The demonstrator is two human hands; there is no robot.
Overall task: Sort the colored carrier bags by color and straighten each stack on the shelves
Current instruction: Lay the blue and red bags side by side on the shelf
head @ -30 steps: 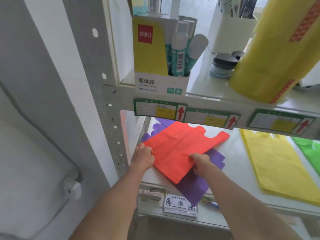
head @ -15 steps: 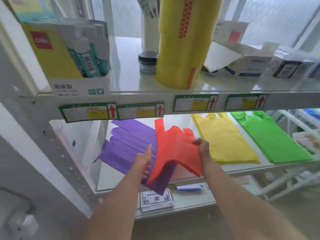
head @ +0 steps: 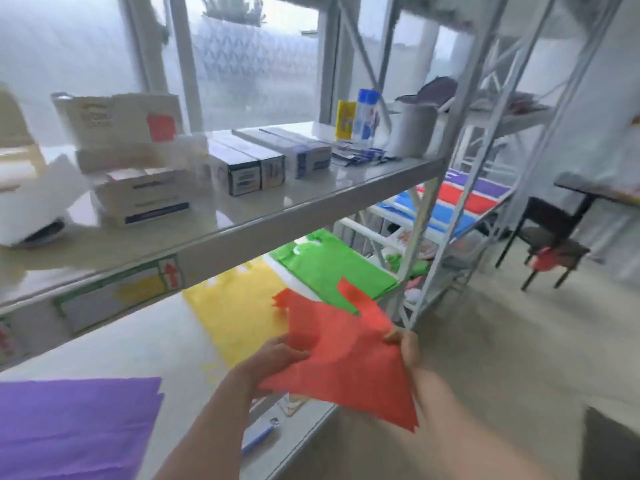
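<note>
A red carrier bag [head: 349, 355] hangs in the air in front of the shelf, held by both hands. My left hand [head: 277, 355] grips its left edge and my right hand [head: 407, 348] pinches its right edge. On the lower shelf [head: 166, 344] lie a purple stack [head: 76, 427] at the left, a yellow stack [head: 239, 310] in the middle and a green stack [head: 329, 265] at the right. On the farther rack lie blue [head: 436, 213], red [head: 464, 197] and purple [head: 485, 183] stacks.
The upper shelf [head: 311, 202] carries cardboard boxes [head: 131, 161], small cartons [head: 249, 168], glue sticks [head: 367, 114] and a white cup [head: 412, 133]. A metal upright [head: 426, 209] stands just right of the red bag. A dark chair [head: 550, 233] stands on the floor at the right.
The red bag has been lifted off the purple stack and carried right, off the shelf front. My view has swung right, bringing the farther rack and chair into sight.
</note>
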